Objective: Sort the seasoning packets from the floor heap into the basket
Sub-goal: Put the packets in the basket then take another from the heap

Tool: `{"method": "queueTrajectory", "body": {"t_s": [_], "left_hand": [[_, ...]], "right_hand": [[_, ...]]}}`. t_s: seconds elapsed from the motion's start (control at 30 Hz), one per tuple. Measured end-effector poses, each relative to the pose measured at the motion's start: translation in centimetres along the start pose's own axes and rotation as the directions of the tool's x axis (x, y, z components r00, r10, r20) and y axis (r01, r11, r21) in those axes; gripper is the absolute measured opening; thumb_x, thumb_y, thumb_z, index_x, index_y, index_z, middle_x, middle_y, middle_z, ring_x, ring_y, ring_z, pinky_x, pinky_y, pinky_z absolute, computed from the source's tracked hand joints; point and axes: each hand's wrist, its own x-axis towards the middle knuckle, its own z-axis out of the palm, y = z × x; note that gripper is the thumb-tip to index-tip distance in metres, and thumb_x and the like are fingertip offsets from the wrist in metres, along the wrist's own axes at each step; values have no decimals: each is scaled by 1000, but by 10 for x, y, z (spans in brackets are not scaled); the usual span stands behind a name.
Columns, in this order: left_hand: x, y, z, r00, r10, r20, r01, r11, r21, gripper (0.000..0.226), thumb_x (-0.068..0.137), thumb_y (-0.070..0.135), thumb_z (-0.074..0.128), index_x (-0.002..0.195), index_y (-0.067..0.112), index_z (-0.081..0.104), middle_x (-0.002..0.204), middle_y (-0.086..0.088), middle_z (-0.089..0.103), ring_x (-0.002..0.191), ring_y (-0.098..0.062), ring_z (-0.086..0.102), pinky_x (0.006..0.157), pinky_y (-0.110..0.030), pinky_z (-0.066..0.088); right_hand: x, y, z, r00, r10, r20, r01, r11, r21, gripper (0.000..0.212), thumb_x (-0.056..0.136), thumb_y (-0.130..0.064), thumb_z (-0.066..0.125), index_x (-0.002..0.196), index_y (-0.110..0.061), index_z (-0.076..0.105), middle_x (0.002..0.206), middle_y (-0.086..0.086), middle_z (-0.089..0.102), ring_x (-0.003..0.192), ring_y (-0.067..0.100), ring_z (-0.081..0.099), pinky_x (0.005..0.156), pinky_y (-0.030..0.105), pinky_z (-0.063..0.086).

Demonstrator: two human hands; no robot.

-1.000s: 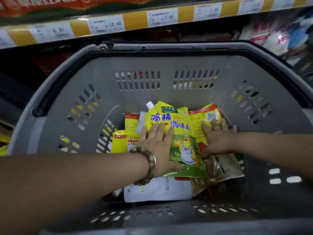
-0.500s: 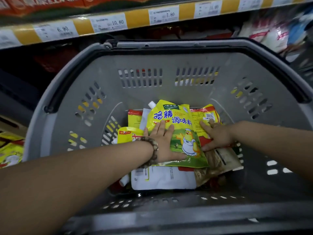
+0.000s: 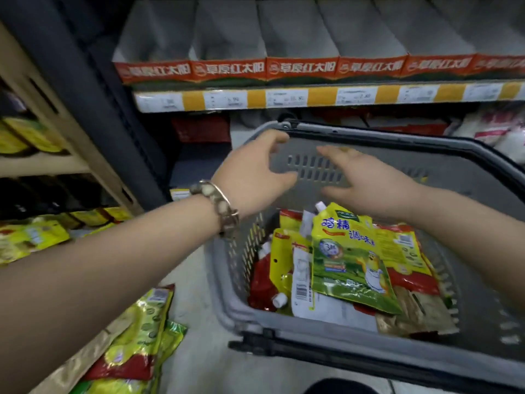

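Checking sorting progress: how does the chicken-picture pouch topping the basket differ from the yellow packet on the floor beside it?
The chicken-picture pouch lies inside the gray basket, atop other packets; the floor packet lies outside it, on the floor to its left. The pouch carries blue characters over a green lower half; the floor packet has green spots and a red band. Both are flat and mainly yellow.
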Motion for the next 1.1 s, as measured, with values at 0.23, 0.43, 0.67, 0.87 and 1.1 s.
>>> {"method": "queueTrajectory", "body": {"t_s": [0.23, 0.43, 0.67, 0.87, 1.1], "left_hand": [[-80, -62, -110, 948, -115, -297, 102, 993, -59, 63, 69, 38, 71, 127, 27, 50, 121, 6, 55, 118, -11, 53, 102, -28, 42], [-155, -141, -146, 868, -243, -434, 278, 960, 17, 57, 77, 28, 71, 130, 21, 50, 123, 11, 54, 117, -7, 50, 99, -23, 40], [-234, -243, -136, 772, -442, -457, 497, 868, 0, 55, 84, 26, 68, 134, 21, 47, 136, 3, 50, 123, -17, 48, 97, -32, 42], [-281, -311, -96, 685, -582, -438, 630, 775, -45, 49, 84, 20, 67, 130, 20, 50, 132, 1, 51, 121, -16, 49, 86, -22, 35], [-303, -361, -63, 674, -641, -367, 698, 716, 30, 47, 81, 29, 63, 126, 18, 55, 128, -2, 55, 117, -21, 51, 90, -30, 41]], "right_hand": [[42, -144, -2, 965, -232, -124, 246, 962, 115, 81, 81, -36, 69, 148, -23, 26, 146, 8, 38, 133, 23, 37, 103, 28, 31], [83, -256, 52, 933, -359, -20, 356, 914, 194, 74, 83, -32, 69, 145, -18, 31, 142, 12, 41, 129, 25, 42, 100, 27, 35], [114, -324, 188, 922, -312, 229, 276, 945, 177, 61, 82, -28, 66, 136, -13, 42, 127, 16, 48, 118, 32, 49, 94, 36, 45], [93, -320, 319, 862, -129, 491, 31, 979, 204, 62, 83, -30, 66, 136, -12, 42, 133, 13, 49, 121, 30, 49, 97, 37, 44], [73, -342, 402, 524, 232, 820, -840, 301, 452, 23, 86, -24, 67, 96, -8, 56, 72, 10, 52, 56, 22, 53, 46, 27, 45]]}}
